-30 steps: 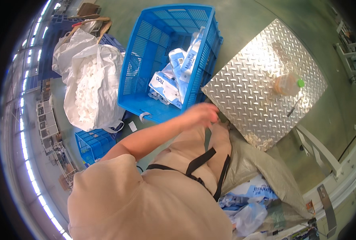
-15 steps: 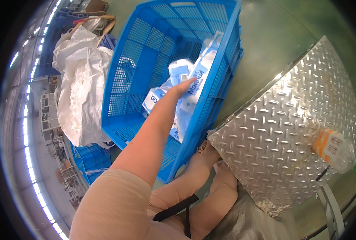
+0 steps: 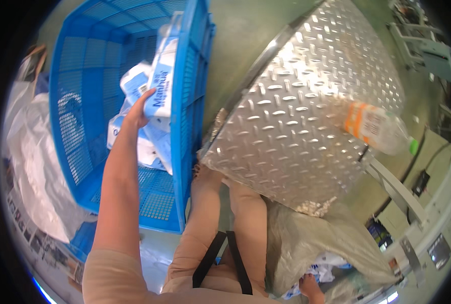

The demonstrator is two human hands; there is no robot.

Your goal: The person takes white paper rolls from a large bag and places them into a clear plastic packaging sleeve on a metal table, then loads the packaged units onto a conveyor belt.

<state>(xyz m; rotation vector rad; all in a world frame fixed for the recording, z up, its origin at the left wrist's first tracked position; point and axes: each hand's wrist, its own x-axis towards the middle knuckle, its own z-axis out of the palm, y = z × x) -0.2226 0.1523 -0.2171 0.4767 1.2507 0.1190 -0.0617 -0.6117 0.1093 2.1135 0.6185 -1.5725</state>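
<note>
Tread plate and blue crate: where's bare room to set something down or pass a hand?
Bare: the tread plate left of the bottle; the blue crate between its left wall and the packs. Crowded: crate's right side, with packs and left hand.

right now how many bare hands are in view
2: the left hand is at the white-and-blue packages in the blue plastic mesh crate; the right hand is at the opening of the shiny beige sack. Parts may be hidden.

A factory workshop, shown by the smooth green floor [image 3: 240, 38], silver diamond-plate metal platform [image 3: 286, 116] right, and large blue perforated plastic crate [image 3: 93, 76] left.
</note>
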